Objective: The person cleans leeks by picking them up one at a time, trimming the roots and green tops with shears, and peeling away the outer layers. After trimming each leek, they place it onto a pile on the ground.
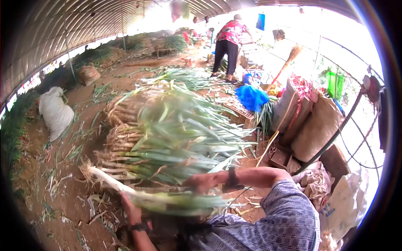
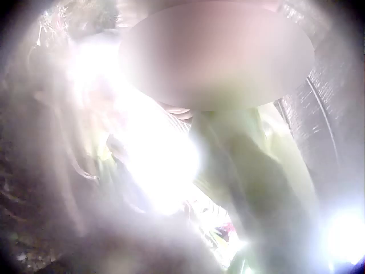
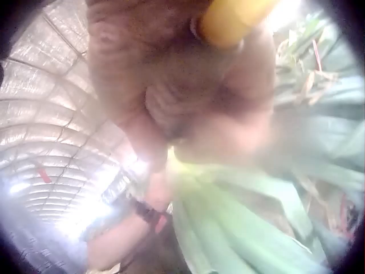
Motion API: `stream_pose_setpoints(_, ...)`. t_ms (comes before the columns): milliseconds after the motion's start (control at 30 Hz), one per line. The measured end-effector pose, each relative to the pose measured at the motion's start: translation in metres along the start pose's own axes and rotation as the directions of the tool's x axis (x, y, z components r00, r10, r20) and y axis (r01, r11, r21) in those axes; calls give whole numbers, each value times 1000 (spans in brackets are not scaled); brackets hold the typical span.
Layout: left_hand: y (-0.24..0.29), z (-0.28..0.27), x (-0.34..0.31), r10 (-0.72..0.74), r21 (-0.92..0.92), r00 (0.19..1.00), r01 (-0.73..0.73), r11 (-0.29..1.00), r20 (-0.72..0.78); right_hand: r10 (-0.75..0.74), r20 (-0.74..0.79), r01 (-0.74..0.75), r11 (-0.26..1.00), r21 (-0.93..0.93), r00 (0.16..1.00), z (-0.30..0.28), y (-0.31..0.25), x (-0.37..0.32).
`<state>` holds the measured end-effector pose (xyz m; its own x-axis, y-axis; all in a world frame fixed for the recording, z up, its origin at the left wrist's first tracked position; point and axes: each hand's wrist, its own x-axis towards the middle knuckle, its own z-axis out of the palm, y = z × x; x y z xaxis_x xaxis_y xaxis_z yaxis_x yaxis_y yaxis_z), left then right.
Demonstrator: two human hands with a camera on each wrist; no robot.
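One leek (image 1: 113, 180), with a white stalk and a rooty end pointing left, lies across the front of the person's body. The left hand (image 1: 132, 209) grips its stalk from below. Blurred in the head view, the right hand (image 1: 203, 182) is at the leek's green leaves. Curled fingers show in the right wrist view, where pale leaf bases (image 3: 185, 171) come out from under the right hand (image 3: 182, 97). A smooth yellow tube-shaped thing (image 3: 234, 20) shows at that hand's top. Glare and blur hide the left hand's fingers in its wrist view.
Just beyond the hands lies a big heap of leeks (image 1: 180, 138), roots to the left. A white sack (image 1: 56, 113) lies at left, and tall sacks (image 1: 316, 129) stand at right near a blue plastic bag (image 1: 252, 98). Another person (image 1: 230, 46) bends over farther back.
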<state>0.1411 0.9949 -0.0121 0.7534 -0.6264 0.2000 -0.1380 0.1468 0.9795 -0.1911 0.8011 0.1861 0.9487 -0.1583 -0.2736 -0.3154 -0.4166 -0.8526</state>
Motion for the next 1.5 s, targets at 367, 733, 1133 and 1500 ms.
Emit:
stream_pose_setpoints(367, 73, 48, -17, -300, 335, 945, 243, 910, 128, -242, -243, 219, 969, -119, 939, 48, 34, 23)
stream_pose_setpoints(733, 69, 44, -19, -163, 118, 954, 137, 984, 251, -199, -305, 65, 915, -399, 931, 47, 22, 85)
stream_pose_setpoints(1133, 217, -330, 156, 275, 834, 856, 274, 478, -439, -57, -111, 33, 978, -207, 992, 28, 24, 16)
stream_pose_setpoints(1500, 98, 85, -51, -359, -465, 926, 370, 804, 116, -202, -111, 154, 928, -341, 973, 48, 2, 57)
